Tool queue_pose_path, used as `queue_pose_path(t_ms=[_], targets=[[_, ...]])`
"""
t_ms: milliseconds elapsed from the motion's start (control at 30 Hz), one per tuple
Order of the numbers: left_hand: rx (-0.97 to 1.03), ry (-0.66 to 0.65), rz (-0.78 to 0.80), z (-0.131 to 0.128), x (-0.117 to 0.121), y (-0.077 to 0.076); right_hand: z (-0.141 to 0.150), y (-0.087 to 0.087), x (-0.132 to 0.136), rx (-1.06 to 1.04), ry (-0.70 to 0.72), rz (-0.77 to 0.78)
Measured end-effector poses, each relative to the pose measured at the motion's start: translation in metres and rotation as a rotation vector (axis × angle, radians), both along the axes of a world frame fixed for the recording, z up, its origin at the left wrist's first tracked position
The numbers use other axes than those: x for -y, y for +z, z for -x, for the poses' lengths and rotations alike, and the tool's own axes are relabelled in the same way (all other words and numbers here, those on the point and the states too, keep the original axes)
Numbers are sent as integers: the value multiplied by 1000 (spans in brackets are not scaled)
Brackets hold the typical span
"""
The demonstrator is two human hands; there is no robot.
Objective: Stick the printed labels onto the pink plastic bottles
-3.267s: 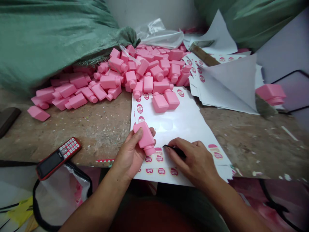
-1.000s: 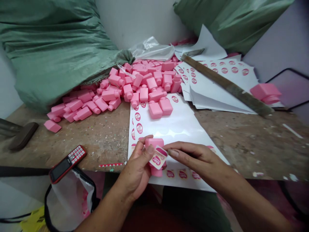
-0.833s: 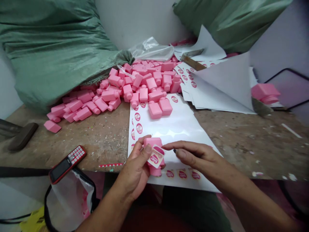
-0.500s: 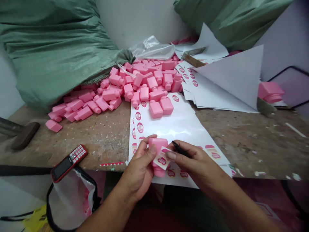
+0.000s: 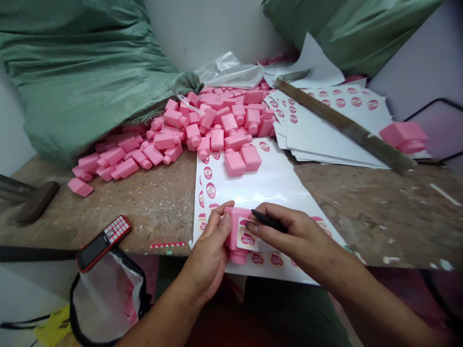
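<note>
While the left hand point(image 5: 208, 258) curls its fingers around a smooth, boxy bottle point(image 5: 233, 226), the right hand point(image 5: 302, 236) pinches a slim black tool point(image 5: 270, 222), touching the bottle's flat label point(image 5: 248, 239); glossy sheets point(image 5: 278, 190) below overhang the rough tabletop's point(image 5: 166, 202) front edge, speckled wood spreading either side.

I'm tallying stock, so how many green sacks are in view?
2. One green sack stands at the left, beside the bottles; the other sack is upper right, behind the sheets. More may be hidden behind these.
</note>
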State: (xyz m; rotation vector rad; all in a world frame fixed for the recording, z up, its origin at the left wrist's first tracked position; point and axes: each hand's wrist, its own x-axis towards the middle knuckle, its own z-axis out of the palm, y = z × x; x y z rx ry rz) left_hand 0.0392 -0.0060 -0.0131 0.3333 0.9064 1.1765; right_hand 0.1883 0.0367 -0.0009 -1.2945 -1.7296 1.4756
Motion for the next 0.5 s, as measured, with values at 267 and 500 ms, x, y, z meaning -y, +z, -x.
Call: queue_pose_path(t_ms=[267,500], targets=[[-23,-11,-15,0,0,-5,4,6,-4,20,33,40],[-23,-8,-16,0,0,-4,4,4,-4,41,32,36]])
